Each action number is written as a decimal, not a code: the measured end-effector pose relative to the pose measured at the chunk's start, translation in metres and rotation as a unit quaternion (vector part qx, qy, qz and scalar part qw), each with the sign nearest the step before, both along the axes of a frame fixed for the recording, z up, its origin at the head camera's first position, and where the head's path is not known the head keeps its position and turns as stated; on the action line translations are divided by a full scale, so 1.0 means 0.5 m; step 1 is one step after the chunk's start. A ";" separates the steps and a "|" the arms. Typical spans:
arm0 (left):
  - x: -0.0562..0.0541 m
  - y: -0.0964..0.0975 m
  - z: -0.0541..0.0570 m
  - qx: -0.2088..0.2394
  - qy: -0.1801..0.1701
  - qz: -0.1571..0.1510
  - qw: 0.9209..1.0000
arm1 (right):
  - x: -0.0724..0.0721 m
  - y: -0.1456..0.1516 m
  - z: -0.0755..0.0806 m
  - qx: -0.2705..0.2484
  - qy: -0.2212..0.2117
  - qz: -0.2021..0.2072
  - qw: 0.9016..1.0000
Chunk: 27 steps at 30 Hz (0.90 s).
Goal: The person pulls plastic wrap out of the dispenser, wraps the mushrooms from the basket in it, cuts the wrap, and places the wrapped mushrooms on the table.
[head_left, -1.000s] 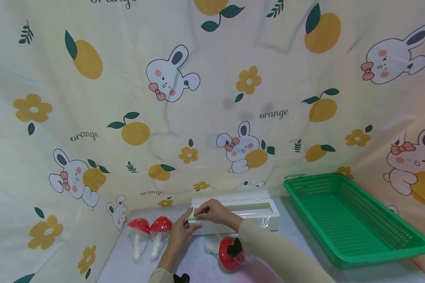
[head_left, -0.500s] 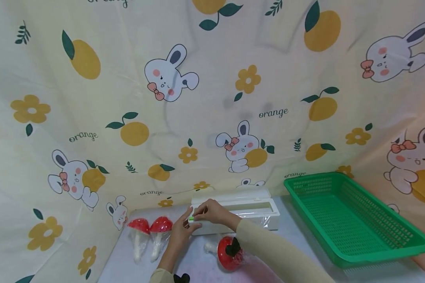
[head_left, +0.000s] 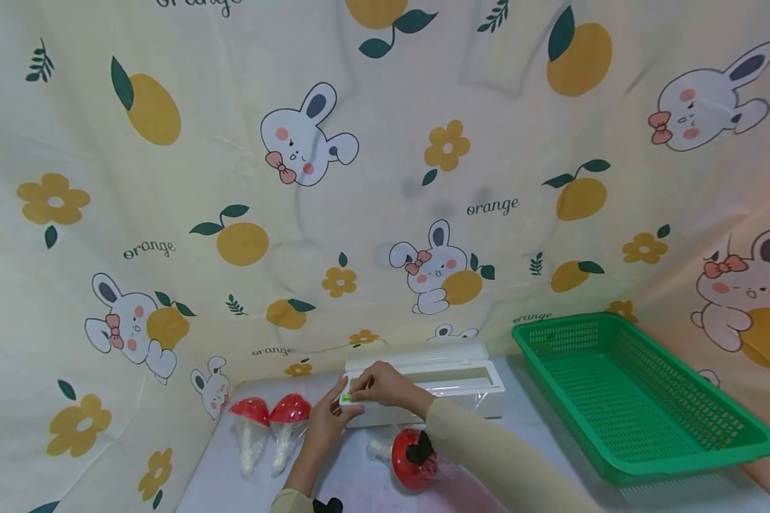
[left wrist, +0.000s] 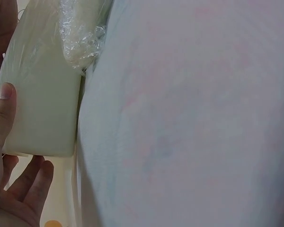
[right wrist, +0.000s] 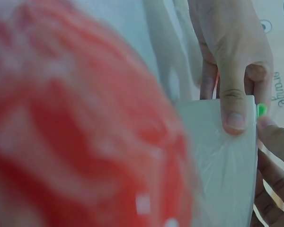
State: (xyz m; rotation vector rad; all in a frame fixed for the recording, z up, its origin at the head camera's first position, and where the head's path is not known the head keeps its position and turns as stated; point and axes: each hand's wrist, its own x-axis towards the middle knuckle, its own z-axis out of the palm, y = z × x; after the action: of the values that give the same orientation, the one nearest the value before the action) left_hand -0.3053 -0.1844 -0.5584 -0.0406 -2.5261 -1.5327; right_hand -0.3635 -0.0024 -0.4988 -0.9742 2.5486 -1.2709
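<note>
A long white cling film dispenser (head_left: 391, 416) lies at the back of the table, lid raised, clear film hanging over its front. My left hand (head_left: 326, 422) grips its left end. In the right wrist view, the left thumb (right wrist: 234, 106) presses the front face and the fingers sit behind. My right hand (head_left: 385, 385) pinches the small green slide cutter (head_left: 346, 397) at the dispenser's left end. In front of the dispenser lies a red-capped toy mushroom (head_left: 406, 467) in clear film, partly covered by the right cuff's dark heart shape. It fills much of the right wrist view.
Two more film-wrapped red mushrooms, one (head_left: 250, 427) beside the other (head_left: 289, 427), lie left of the left hand. A green plastic basket (head_left: 693, 467) stands at the right. Behind everything hangs a printed cloth (head_left: 372, 199) with rabbits and oranges.
</note>
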 end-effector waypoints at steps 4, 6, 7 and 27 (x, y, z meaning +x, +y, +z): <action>0.000 -0.001 -0.002 0.008 0.004 0.000 1.000 | -0.003 0.003 0.002 0.017 0.015 -0.005 1.000; 0.000 -0.002 -0.003 0.010 0.006 -0.002 1.000 | -0.005 0.005 0.002 0.020 0.033 0.000 0.999; 0.001 -0.003 -0.003 0.011 0.007 -0.002 1.000 | -0.006 0.006 0.002 0.022 0.042 0.003 0.999; 0.001 0.005 0.001 0.007 -0.009 0.019 1.000 | 0.005 0.052 0.022 0.061 0.119 0.016 0.991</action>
State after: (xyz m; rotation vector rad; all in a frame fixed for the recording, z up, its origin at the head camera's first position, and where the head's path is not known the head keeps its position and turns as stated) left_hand -0.3050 -0.1821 -0.5580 0.0238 -2.5148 -1.5420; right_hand -0.3610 0.0236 -0.4876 -1.2010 2.7348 -1.0318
